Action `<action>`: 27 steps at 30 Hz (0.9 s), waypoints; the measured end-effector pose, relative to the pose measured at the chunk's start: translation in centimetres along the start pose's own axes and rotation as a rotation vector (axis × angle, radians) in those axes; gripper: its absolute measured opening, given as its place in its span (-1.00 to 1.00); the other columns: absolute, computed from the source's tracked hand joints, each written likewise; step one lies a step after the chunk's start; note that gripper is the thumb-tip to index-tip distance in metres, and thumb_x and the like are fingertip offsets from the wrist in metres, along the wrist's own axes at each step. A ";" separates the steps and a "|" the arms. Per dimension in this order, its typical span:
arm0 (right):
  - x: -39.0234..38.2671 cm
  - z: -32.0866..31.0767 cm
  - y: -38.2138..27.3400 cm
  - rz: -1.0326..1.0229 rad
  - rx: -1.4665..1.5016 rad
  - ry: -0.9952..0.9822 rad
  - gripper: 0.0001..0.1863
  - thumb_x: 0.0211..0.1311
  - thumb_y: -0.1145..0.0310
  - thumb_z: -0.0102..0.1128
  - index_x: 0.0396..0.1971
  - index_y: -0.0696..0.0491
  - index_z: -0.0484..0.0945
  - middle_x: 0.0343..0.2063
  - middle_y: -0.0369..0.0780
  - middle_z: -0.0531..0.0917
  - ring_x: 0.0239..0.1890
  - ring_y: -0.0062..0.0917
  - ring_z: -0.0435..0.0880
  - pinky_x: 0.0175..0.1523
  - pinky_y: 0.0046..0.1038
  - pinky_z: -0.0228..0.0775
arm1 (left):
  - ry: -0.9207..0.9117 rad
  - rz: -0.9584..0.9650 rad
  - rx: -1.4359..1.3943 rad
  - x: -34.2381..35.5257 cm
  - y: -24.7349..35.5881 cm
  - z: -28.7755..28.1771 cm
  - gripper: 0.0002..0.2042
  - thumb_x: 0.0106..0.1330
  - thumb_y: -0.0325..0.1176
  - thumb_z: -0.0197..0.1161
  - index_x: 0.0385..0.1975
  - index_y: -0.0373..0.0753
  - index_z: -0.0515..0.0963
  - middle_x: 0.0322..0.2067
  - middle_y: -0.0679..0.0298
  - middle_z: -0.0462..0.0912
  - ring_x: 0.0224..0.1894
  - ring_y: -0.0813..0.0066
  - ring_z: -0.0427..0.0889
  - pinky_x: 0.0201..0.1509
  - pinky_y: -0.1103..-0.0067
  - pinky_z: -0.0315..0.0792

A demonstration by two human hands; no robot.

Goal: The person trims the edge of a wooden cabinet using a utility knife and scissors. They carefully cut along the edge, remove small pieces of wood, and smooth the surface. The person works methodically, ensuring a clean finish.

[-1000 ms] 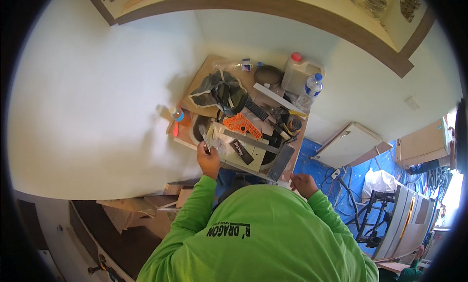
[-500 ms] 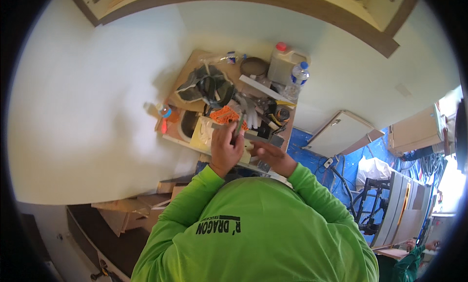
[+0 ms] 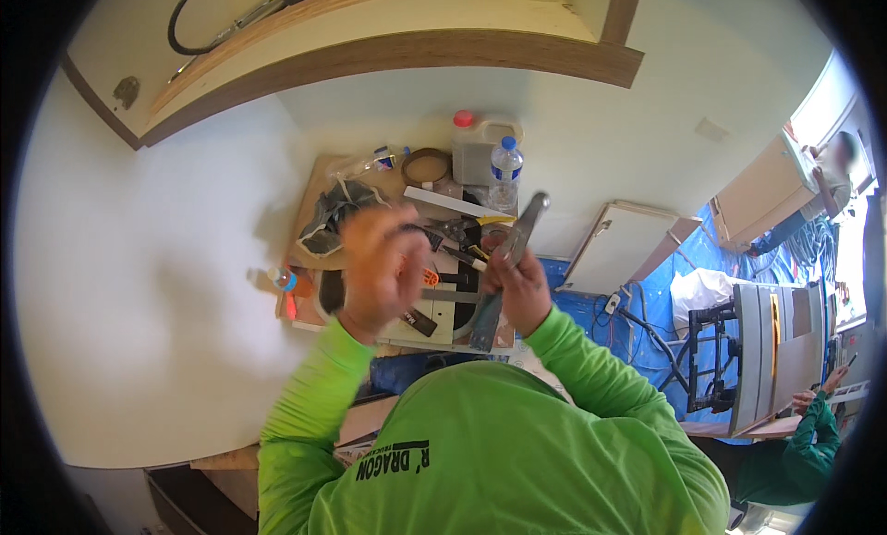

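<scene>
Above the counter [image 3: 316, 179], a metal tool [image 3: 529, 223] is being held by the right hand [image 3: 519, 287], whose fingers are being kept clamped on its lower part; its rounded end is being pointed away from the body. The left hand [image 3: 383, 267] is being held beside it, over the counter; it is being blurred, so whether its fingers are being parted or closed cannot be told. Near the wall, 1 jug [image 3: 473, 158] and 1 water bottle [image 3: 504, 179] are being supported by the counter, with a white strip [image 3: 448, 202] being laid before them.
</scene>
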State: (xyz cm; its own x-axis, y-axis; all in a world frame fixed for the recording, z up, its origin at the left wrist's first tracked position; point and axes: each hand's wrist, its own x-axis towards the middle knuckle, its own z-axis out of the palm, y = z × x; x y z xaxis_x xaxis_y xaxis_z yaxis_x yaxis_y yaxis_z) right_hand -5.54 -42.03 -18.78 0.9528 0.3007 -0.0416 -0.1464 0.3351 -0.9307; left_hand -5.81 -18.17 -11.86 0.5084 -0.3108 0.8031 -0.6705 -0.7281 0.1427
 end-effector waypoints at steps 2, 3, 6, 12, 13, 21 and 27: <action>0.4 -0.7 -2.4 -0.105 -0.089 0.033 -0.69 0.63 0.28 -0.02 0.16 0.13 0.49 -0.37 -0.30 0.62 -0.37 -0.59 0.58 -0.13 -0.49 0.46 | 0.166 0.067 0.053 6.5 -1.0 -1.8 -0.83 0.25 -0.33 0.44 -0.31 -0.18 0.57 0.01 0.09 0.66 0.06 0.04 0.58 0.20 0.24 0.36; 0.3 -0.5 -4.2 -0.216 -0.188 0.042 -0.71 0.62 0.30 -0.03 0.13 0.14 0.50 -0.40 -0.29 0.60 -0.39 -0.58 0.55 -0.17 -0.50 0.45 | 0.261 0.168 0.090 9.8 -1.3 -2.4 -0.81 0.24 -0.29 0.46 -0.31 -0.18 0.59 0.01 0.09 0.67 0.06 0.04 0.58 0.21 0.25 0.34; -0.4 -1.1 -7.4 -0.445 -0.384 0.039 -0.75 0.59 0.38 -0.07 0.03 0.18 0.53 -0.43 -0.26 0.58 -0.42 -0.57 0.50 -0.25 -0.51 0.40 | 0.394 0.333 0.168 17.6 -1.8 -2.4 -0.70 0.25 -0.09 0.47 -0.18 -0.14 0.68 0.07 0.16 0.70 0.11 0.14 0.61 0.31 0.25 0.26; 0.4 -0.7 -11.4 -0.599 -0.456 0.150 -0.74 0.53 0.36 -0.07 -0.08 0.21 0.55 -0.47 -0.26 0.54 -0.47 -0.62 0.44 -0.34 -0.52 0.28 | 0.269 0.273 0.420 20.0 -2.1 0.2 -0.60 0.30 0.06 0.38 0.00 -0.02 0.71 0.13 0.33 0.70 0.21 0.30 0.59 0.42 0.26 0.17; 0.6 -0.7 -11.4 -0.656 -0.453 0.155 -0.67 0.58 0.22 -0.05 -0.09 0.22 0.54 -0.53 -0.35 0.46 -0.53 -0.71 0.33 -0.42 -0.58 0.13 | 0.300 0.282 0.404 20.0 -2.3 0.4 -0.60 0.26 0.06 0.41 -0.03 -0.04 0.71 0.09 0.29 0.72 0.17 0.29 0.62 0.38 0.25 0.21; 2.7 -1.7 -12.3 -0.726 -0.510 0.213 -0.61 0.62 0.13 0.02 -0.14 0.22 0.53 -0.59 -0.48 0.34 -0.56 -0.82 0.21 -0.48 -0.64 -0.05 | 0.224 0.216 0.375 20.0 -2.0 0.3 -0.58 0.34 0.10 0.33 0.08 0.03 0.69 0.17 0.38 0.68 0.32 0.31 0.54 0.48 0.23 0.10; 2.1 -1.7 -12.7 -0.792 -0.682 0.193 -0.75 0.53 0.30 0.04 -0.16 0.21 0.53 -0.52 -0.34 0.45 -0.49 -0.61 0.38 -0.38 -0.54 0.18 | 0.239 0.224 0.366 19.8 -2.3 0.2 -0.58 0.35 0.10 0.33 0.08 0.03 0.70 0.16 0.37 0.69 0.31 0.29 0.54 0.47 0.23 0.10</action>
State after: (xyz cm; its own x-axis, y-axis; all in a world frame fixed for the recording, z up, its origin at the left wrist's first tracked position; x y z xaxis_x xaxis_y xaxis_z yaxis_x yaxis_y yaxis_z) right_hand -1.19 -47.17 -7.71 0.7460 0.0494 0.6642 0.6572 -0.2157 -0.7222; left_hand 5.93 -22.75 3.63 0.2063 -0.3670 0.9070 -0.4938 -0.8393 -0.2273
